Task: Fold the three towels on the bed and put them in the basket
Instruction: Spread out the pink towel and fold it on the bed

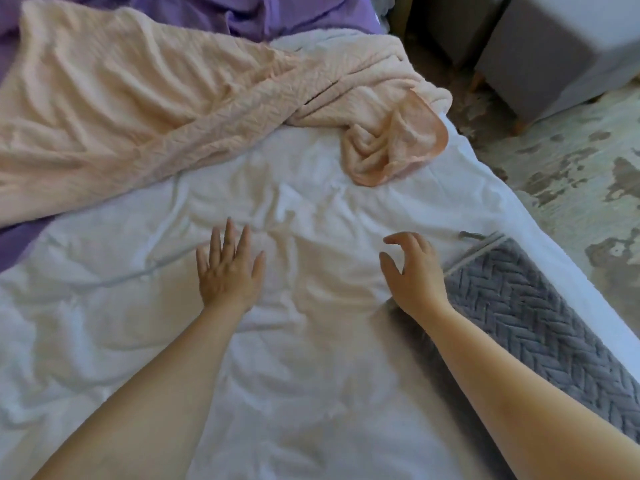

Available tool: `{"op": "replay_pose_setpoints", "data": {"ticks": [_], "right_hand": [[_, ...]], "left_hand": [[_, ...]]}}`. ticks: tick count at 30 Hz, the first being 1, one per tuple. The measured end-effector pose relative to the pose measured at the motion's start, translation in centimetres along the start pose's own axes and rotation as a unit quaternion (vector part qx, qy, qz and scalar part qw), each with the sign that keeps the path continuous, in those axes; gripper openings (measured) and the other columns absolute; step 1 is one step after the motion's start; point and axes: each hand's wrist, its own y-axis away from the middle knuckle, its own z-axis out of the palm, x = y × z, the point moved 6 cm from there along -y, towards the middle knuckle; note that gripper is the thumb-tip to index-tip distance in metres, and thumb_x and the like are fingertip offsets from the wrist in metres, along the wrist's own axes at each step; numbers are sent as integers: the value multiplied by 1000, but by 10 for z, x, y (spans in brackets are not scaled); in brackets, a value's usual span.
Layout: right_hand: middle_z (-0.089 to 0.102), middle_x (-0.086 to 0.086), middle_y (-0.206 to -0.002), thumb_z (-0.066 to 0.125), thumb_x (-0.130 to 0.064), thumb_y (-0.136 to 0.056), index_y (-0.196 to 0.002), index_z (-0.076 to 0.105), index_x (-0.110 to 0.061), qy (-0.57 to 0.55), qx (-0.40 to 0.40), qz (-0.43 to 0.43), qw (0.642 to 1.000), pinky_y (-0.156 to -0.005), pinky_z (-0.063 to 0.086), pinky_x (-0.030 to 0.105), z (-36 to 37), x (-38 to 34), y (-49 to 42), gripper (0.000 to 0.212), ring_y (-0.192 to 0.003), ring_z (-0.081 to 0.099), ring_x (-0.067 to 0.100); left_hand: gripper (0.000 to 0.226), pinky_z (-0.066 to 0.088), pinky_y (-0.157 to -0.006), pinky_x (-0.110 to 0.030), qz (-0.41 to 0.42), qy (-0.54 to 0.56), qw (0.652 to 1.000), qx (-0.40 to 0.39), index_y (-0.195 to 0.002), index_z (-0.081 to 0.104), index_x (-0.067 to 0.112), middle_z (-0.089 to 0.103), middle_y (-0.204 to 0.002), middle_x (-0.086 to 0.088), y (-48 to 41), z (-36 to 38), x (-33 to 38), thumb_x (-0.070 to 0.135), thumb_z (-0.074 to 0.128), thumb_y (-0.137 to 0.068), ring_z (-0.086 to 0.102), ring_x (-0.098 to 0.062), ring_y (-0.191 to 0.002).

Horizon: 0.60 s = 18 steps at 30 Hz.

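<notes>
White cloth (311, 341) covers the bed (540, 233). Both hands hold nothing: the left hand (227, 268) lies flat on the cloth with fingers spread, and the right hand (414, 275) hovers, loosely curled. A grey towel (519, 306) lies under the right forearm, and a crumpled peach towel (391, 150) lies farther up.

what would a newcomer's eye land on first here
Two bare arms reach in from the bottom over the rumpled white bedding: the left hand spread open at centre, the right hand loosely curled beside it, holding nothing. A big peach blanket sprawls across the upper left, with a small crumpled peach towel at its right end. A grey herringbone towel lies flat along the bed's right edge.
</notes>
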Motion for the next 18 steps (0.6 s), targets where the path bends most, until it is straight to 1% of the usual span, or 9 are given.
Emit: {"op": "replay_pose_setpoints", "data": {"ticks": [2,5,8,11,13,14,15,16,18], "right_hand": [[47,1,-134,54,-27,-92,-124,51,-17,18,0,0,1000,-92,32,26,21,-7,-25,34,-123,39,22],[38,5,-143,57,-28,-89,-132,45,-15,46,17,9,999,-107,23,31,47,-10,-70,47,-131,30,27],[25,3,-152,59,-32,-84,-139,36,-19,47,51,35,997,-113,16,36,62,-9,-118,60,-138,19,28],[11,-3,-157,61,-39,-80,-141,30,-28,65,94,33,993,-116,9,39,68,-16,-158,70,-143,8,27],[6,1,-158,63,-37,-77,-142,27,-31,27,131,46,990,-117,11,38,64,-17,-179,74,-143,10,28],[9,4,-156,64,-32,-77,-142,28,-29,-5,144,59,988,-116,16,37,62,-15,-189,74,-141,15,28],[17,6,-153,62,-25,-78,-141,32,-26,-28,148,74,986,-113,22,34,59,-10,-198,70,-138,23,27],[28,7,-147,58,-18,-80,-136,39,-21,-29,138,87,986,-107,29,31,58,-4,-204,60,-132,32,28],[46,11,-129,49,-11,-85,-117,53,-11,17,98,103,990,-89,35,30,59,7,-211,33,-115,46,31]], "left_hand": [[62,-11,-117,-44,-7,-1,1000,-6,-150,7,38,-4,-160,11,-21,18,2,61,16,-93,-5,-15,-147],[62,-4,-117,-49,-23,-1,1000,-6,-150,8,40,-1,-160,11,-37,49,-10,61,8,-91,-2,-15,-148],[59,1,-117,-50,0,28,999,38,-149,13,38,7,-160,9,-42,64,-14,56,14,-93,6,-17,-147],[60,1,-116,-49,13,42,998,50,-150,13,37,9,-160,8,-45,73,-15,53,18,-92,9,-18,-147],[61,-1,-116,-48,14,46,997,62,-150,11,37,8,-160,9,-46,78,-17,53,20,-92,8,-18,-147],[61,-2,-116,-47,13,46,997,66,-150,10,37,6,-160,10,-46,79,-17,53,20,-91,7,-17,-147],[62,-3,-117,-46,13,45,997,66,-150,9,37,5,-159,10,-47,80,-18,53,21,-91,7,-17,-147],[62,-3,-117,-46,15,43,997,66,-150,9,37,5,-159,11,-48,82,-18,52,21,-91,7,-17,-147],[62,-4,-117,-46,19,39,997,69,-150,10,37,6,-160,10,-49,86,-19,52,22,-91,8,-17,-147]]}}
